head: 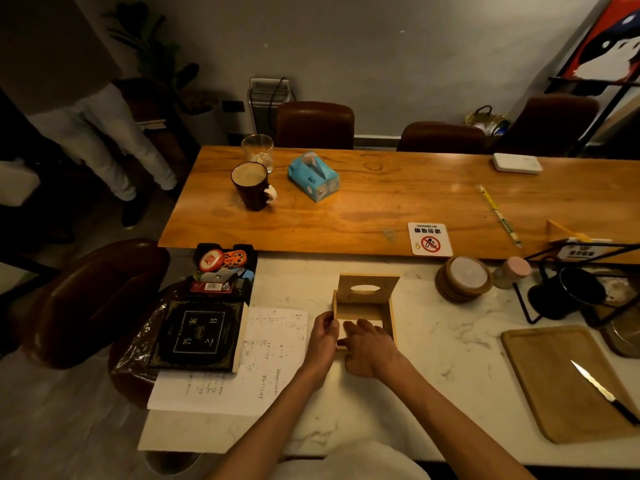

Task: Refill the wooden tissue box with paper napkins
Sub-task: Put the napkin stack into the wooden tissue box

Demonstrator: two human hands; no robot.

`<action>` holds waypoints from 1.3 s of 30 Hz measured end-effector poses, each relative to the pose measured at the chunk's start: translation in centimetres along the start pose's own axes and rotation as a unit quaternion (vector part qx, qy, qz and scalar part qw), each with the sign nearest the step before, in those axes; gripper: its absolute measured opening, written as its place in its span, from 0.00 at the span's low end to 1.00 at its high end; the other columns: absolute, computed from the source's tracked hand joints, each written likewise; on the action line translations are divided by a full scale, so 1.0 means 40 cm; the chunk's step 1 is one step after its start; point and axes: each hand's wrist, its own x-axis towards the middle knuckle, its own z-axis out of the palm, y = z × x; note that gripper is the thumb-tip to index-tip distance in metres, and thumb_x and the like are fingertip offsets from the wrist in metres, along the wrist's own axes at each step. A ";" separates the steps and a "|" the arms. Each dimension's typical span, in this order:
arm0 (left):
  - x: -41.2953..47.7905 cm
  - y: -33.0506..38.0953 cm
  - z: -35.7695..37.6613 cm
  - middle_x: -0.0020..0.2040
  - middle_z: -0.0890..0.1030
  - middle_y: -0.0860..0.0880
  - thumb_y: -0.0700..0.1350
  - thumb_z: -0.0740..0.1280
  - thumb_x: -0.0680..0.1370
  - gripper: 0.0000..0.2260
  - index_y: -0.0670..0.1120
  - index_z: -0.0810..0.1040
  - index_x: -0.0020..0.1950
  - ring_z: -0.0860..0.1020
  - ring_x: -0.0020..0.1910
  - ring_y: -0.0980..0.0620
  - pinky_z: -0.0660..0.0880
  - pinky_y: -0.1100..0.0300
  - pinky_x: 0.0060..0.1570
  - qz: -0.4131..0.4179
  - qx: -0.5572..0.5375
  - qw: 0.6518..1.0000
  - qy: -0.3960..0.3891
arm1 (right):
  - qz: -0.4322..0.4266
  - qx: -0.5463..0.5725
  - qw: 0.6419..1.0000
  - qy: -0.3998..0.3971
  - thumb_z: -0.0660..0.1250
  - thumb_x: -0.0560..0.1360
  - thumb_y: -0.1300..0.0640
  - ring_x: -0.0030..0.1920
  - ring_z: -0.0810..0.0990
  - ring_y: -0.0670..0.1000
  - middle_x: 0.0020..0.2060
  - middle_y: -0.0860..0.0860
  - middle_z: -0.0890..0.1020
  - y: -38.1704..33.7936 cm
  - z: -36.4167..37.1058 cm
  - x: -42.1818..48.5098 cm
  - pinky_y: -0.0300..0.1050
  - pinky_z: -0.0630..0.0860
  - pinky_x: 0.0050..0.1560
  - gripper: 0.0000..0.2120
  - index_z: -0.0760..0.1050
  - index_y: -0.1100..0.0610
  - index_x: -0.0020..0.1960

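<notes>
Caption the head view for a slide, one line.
Both hands at the open wooden tissue box on a marble counter: left hand steadies its side, right hand presses napkins inside.

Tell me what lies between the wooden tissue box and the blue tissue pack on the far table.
In the head view, only bare surface lies between the wooden tissue box and blue tissue pack: white marble counter, then wooden table.

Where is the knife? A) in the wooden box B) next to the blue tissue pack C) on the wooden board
C: the knife lies on the wooden board at the right, apart from both hands.
</notes>
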 end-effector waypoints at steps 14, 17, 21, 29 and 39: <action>-0.048 0.030 -0.022 0.62 0.73 0.46 0.43 0.58 0.83 0.11 0.47 0.64 0.64 0.74 0.57 0.49 0.72 0.54 0.56 0.047 0.149 0.988 -0.001 | 0.044 0.189 0.976 0.095 0.64 0.76 0.53 0.67 0.72 0.52 0.68 0.51 0.73 0.059 0.005 -0.044 0.49 0.74 0.65 0.22 0.71 0.47 0.70; -0.042 0.046 -0.039 0.59 0.74 0.45 0.41 0.58 0.81 0.09 0.50 0.67 0.60 0.76 0.52 0.49 0.75 0.51 0.54 0.091 0.281 0.954 -0.048 | 0.120 0.168 0.962 0.178 0.65 0.76 0.51 0.60 0.71 0.50 0.60 0.50 0.73 0.116 0.011 -0.065 0.43 0.75 0.54 0.18 0.74 0.46 0.65; 0.007 0.104 -0.026 0.73 0.66 0.42 0.42 0.60 0.78 0.23 0.49 0.65 0.73 0.71 0.68 0.40 0.71 0.52 0.64 0.020 0.461 0.872 -0.166 | 0.172 0.122 0.975 0.071 0.61 0.78 0.48 0.62 0.72 0.57 0.62 0.55 0.70 0.126 -0.026 -0.026 0.48 0.74 0.56 0.19 0.70 0.45 0.69; 0.039 0.102 0.048 0.67 0.72 0.41 0.43 0.64 0.76 0.20 0.43 0.70 0.68 0.74 0.64 0.42 0.74 0.54 0.59 -0.032 0.553 0.830 -0.066 | 0.203 0.063 0.976 0.041 0.64 0.74 0.51 0.55 0.81 0.54 0.56 0.51 0.80 0.120 -0.010 0.036 0.45 0.74 0.48 0.17 0.75 0.49 0.62; 0.035 0.131 0.028 0.68 0.72 0.40 0.40 0.60 0.76 0.21 0.46 0.70 0.70 0.74 0.65 0.39 0.74 0.50 0.63 -0.008 0.499 0.860 -0.109 | 0.181 0.130 0.972 0.073 0.64 0.73 0.53 0.60 0.75 0.57 0.62 0.54 0.71 0.126 -0.011 0.025 0.49 0.76 0.55 0.21 0.72 0.50 0.66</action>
